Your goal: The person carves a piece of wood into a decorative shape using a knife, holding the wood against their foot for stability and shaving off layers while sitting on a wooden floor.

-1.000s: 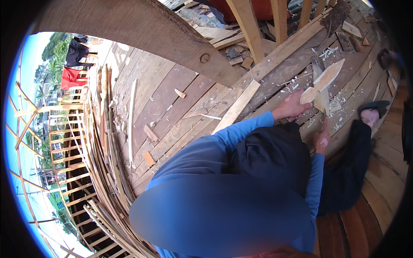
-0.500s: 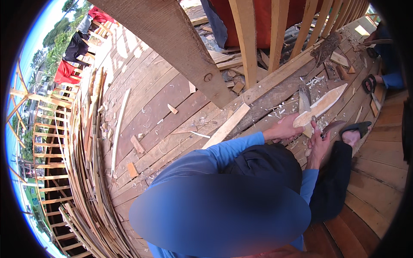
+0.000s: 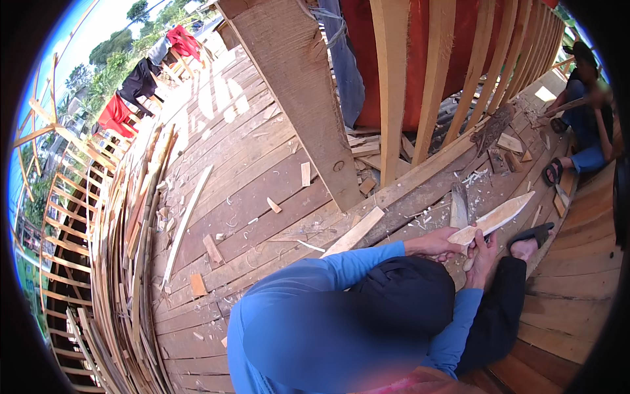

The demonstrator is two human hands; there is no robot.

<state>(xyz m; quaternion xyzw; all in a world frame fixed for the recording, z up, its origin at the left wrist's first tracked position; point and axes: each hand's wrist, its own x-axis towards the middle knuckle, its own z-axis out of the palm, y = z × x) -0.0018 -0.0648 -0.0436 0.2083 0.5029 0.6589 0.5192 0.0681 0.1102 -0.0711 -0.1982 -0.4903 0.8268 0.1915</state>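
Observation:
My left hand is closed around the near end of a pale, pointed piece of carved wood. The piece slants up to the right, its tip away from me. Right beside it, my right hand is closed on a knife, whose light handle pokes out below the fingers. The blade is mostly hidden at the wood's near end. My bent legs in dark trousers lie close to both hands, with a sandalled foot just right of the wood.
Shavings and offcuts litter the plank floor. A thick post slants down ahead, near upright ribs. Long strips are heaped at left. A wood block lies beyond my hands. Another person sits at far right.
The view has shifted, bringing more of the other person in. My right hand has turned and drawn against the wood; the knife blade that stuck out to its right is now mostly hidden.

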